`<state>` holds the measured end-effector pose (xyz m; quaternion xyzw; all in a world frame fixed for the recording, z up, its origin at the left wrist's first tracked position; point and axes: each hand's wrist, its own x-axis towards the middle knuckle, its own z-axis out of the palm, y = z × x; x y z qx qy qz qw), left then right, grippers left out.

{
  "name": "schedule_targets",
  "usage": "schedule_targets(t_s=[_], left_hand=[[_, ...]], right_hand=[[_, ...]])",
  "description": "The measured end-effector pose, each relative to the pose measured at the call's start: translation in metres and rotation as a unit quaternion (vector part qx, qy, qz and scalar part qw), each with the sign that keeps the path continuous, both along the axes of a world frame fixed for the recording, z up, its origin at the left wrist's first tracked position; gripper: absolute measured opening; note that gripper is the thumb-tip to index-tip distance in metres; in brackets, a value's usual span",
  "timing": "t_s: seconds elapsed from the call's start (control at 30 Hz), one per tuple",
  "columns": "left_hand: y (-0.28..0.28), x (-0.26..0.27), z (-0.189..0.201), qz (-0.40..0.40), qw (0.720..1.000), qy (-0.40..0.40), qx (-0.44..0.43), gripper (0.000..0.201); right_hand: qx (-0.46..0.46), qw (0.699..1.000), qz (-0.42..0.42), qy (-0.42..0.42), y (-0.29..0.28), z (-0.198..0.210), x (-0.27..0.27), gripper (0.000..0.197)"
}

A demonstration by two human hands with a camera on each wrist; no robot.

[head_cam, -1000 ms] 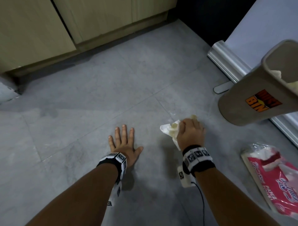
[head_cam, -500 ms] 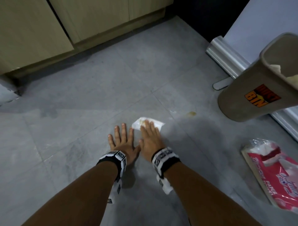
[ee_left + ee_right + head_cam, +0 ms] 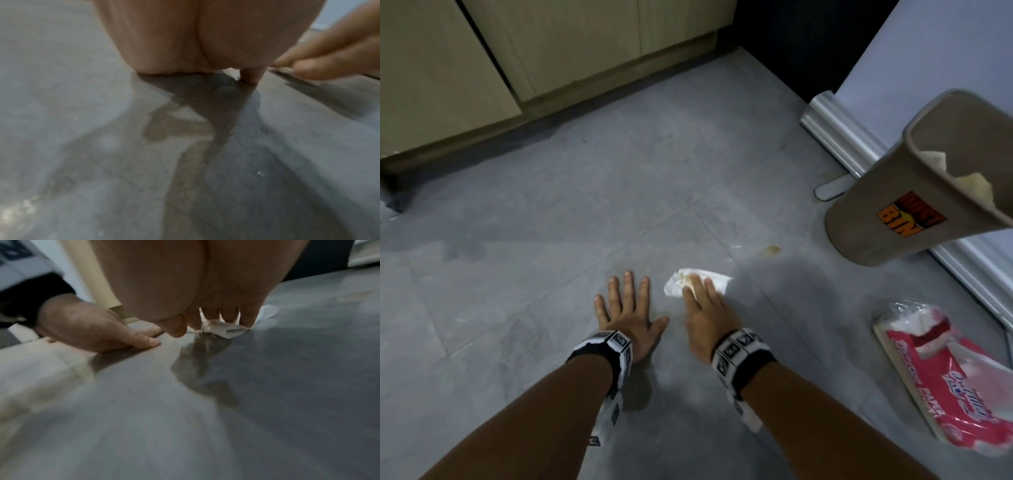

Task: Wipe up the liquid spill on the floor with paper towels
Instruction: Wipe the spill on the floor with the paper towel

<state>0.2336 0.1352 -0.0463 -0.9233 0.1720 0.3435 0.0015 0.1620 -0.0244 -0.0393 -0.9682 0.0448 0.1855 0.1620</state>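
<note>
A crumpled white paper towel (image 3: 709,277) with a yellowish stain lies on the grey tiled floor (image 3: 585,222). My right hand (image 3: 702,305) presses it down with straight fingers; in the right wrist view the paper towel (image 3: 224,331) shows under the fingertips (image 3: 228,316). My left hand (image 3: 628,308) lies flat on the floor just left of it, fingers spread, holding nothing. A small yellowish spot of liquid (image 3: 772,250) sits on the tile further right, apart from the towel. The left wrist view shows a wet smear (image 3: 164,126) under the palm.
A tan dust bin (image 3: 914,202) with used towels inside stands at the right, by a silver appliance base (image 3: 839,137). A red and white paper towel pack (image 3: 941,373) lies at the lower right. Wooden cabinets (image 3: 551,51) line the far side.
My right hand swept the towel left from the yellowish spot to beside my left hand, flattening its fingers on it, then shifted slightly right. The left hand stayed put.
</note>
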Motion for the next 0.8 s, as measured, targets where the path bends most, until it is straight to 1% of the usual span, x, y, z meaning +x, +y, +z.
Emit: schedule_targets(t_s=[0.03,0.07,0.13,0.2,0.27,0.37,0.43,0.53,0.63,0.67,0.73,0.8], left_hand=[[0.0,0.0,0.0,-0.001,1.0,0.004,0.001,0.087],[0.0,0.001,0.0,-0.001,1.0,0.008,0.002,0.087],[0.0,0.001,-0.001,-0.004,1.0,0.011,0.001,0.087],[0.0,0.002,-0.002,-0.005,1.0,0.007,0.002,0.087],[-0.001,0.001,-0.002,-0.004,1.0,0.004,0.008,0.087],[-0.001,0.0,-0.005,0.009,1.0,-0.007,-0.001,0.087],[-0.001,0.0,-0.005,0.014,1.0,-0.012,-0.007,0.087],[-0.003,-0.002,-0.001,0.023,1.0,-0.019,0.004,0.088],[-0.025,0.0,0.01,0.036,0.998,-0.048,-0.008,0.098],[-0.038,0.001,0.014,0.017,0.998,-0.051,-0.025,0.1],[-0.066,0.0,0.017,-0.053,0.997,-0.037,-0.052,0.098],[-0.09,-0.004,0.015,-0.088,0.995,-0.014,-0.037,0.091]], right_hand=[[0.007,1.0,0.018,-0.005,-0.012,-0.002,-0.014,0.068],[0.001,1.0,0.011,-0.007,-0.029,-0.003,-0.022,0.063],[-0.035,0.999,-0.041,-0.006,-0.063,-0.002,-0.023,0.055],[-0.036,0.996,-0.075,-0.015,-0.077,-0.004,-0.01,0.053],[-0.014,0.996,-0.082,-0.034,-0.066,-0.008,0.007,0.054],[0.017,0.992,-0.105,-0.062,-0.029,-0.001,0.02,0.058],[0.038,0.991,-0.11,-0.068,-0.022,0.004,0.012,0.064],[0.03,0.997,-0.056,-0.053,-0.033,-0.001,-0.021,0.072],[0.014,0.998,-0.042,-0.048,-0.042,-0.011,-0.036,0.073],[0.002,0.998,-0.05,-0.04,-0.041,-0.012,-0.036,0.073],[-0.015,0.997,-0.064,-0.025,-0.033,-0.006,-0.033,0.075],[-0.019,0.997,-0.074,-0.016,-0.027,-0.001,-0.03,0.078]])
